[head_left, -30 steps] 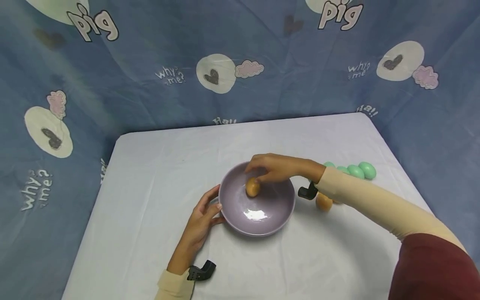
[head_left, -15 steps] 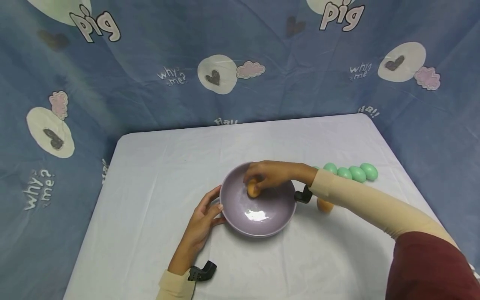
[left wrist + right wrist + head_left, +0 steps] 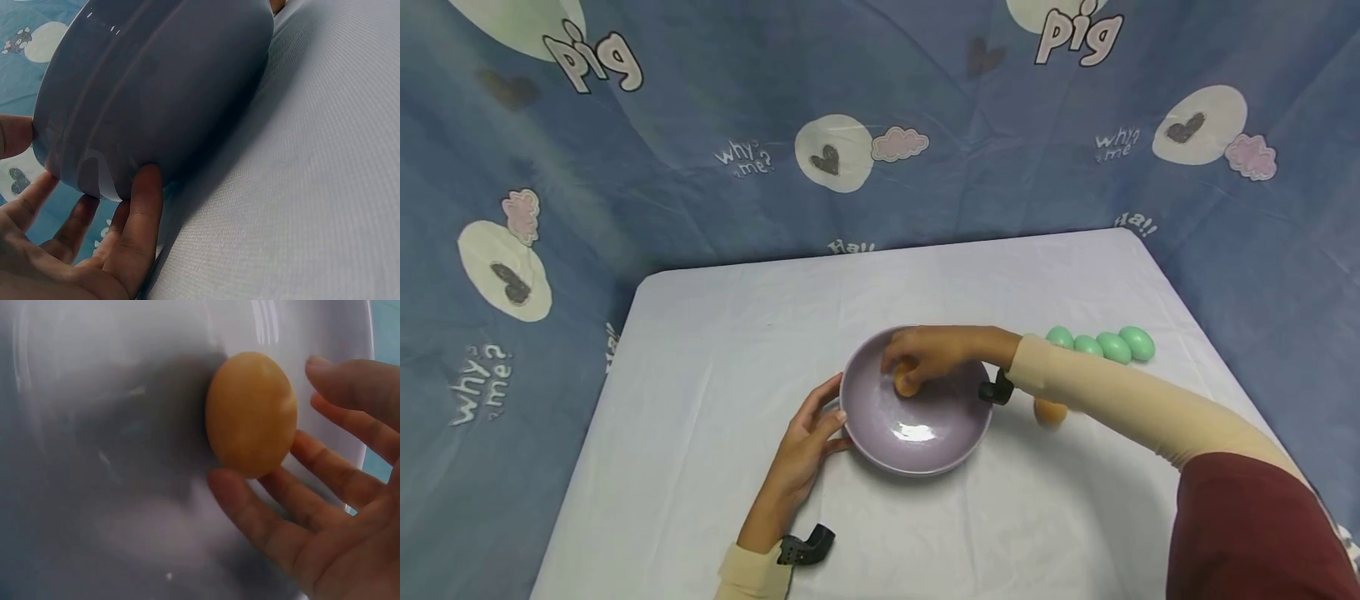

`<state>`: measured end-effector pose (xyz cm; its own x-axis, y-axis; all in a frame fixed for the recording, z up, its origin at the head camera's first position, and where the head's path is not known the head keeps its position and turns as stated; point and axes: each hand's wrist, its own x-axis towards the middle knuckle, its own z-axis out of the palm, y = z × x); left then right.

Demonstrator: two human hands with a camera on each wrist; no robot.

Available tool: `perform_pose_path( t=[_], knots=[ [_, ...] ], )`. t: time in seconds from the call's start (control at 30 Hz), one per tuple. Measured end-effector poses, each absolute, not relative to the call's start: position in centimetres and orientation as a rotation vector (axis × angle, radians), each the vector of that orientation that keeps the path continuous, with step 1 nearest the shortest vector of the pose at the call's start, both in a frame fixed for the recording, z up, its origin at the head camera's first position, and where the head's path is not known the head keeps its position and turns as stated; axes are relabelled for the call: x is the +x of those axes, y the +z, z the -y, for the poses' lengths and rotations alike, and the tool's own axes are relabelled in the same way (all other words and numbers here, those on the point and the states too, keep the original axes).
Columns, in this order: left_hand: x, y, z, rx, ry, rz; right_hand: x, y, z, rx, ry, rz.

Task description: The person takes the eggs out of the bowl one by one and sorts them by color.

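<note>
A shallow purple bowl [image 3: 910, 446] rests on the white cloth. At its left side my left hand [image 3: 801, 454] grips it, thumb at the rim and fingers spread along the outer wall [image 3: 169, 81], as the left wrist view shows. Inside the bowl lies an orange egg [image 3: 252, 415]. My right hand [image 3: 932, 352] reaches over the rim from the right, and its fingertips touch the egg's edge. The thumb [image 3: 350, 384] stands apart from the egg in the right wrist view. From the head view, the hand partly covers the egg [image 3: 906, 382].
To the bowl's right, several green eggs [image 3: 1112, 347] stand in a row, partly behind the right sleeve [image 3: 1097, 387]. Another orange egg [image 3: 1049, 412] lies just below that sleeve. A blue printed curtain [image 3: 970, 192] hangs around the white table [image 3: 737, 333].
My right hand has shifted slightly left and down over the orange egg, covering more of it. The left hand and the bowl have stayed in place.
</note>
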<state>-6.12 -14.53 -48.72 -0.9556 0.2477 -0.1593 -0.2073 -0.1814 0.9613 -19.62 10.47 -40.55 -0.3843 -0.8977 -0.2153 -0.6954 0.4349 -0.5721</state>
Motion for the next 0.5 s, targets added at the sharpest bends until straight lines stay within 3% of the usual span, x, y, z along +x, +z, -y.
perform_pose_path(
  t=[0.5],
  knots=[
    [-6.07,-48.63,14.59,0.016,2.195,-1.802,-19.35,-41.59,-9.61,-1.351,-0.439,-2.179]
  ],
)
